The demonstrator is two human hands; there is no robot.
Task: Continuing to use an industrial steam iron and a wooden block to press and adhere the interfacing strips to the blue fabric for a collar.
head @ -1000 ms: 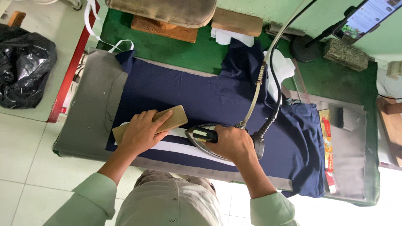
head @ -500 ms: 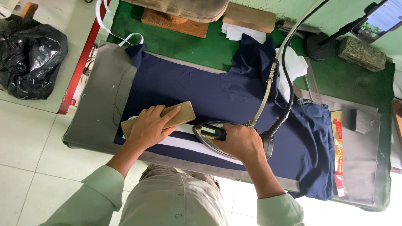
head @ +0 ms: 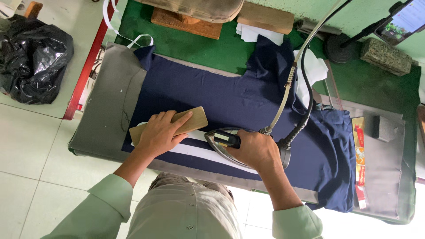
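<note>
A navy blue garment [head: 230, 99] with white stripes [head: 199, 152] lies spread on a grey padded ironing board [head: 110, 102]. My left hand [head: 161, 132] lies flat on a wooden block [head: 195, 120], pressing it onto the garment near the stripes. My right hand [head: 254, 148] grips the handle of a steam iron [head: 221, 140] that rests on the striped part, right beside the block. A hose and a black cable [head: 290, 88] rise from the iron toward the top.
A black plastic bag [head: 33, 66] sits on the floor at left. Green table surface [head: 195, 48] behind the board holds wooden blocks [head: 265, 17], white cloth pieces, a stone block [head: 385, 56] and a phone on a stand [head: 405, 20]. A ruler [head: 359, 159] lies at right.
The view has shifted slightly. Both hands, the block and the iron stay in nearly the same place on the garment.
</note>
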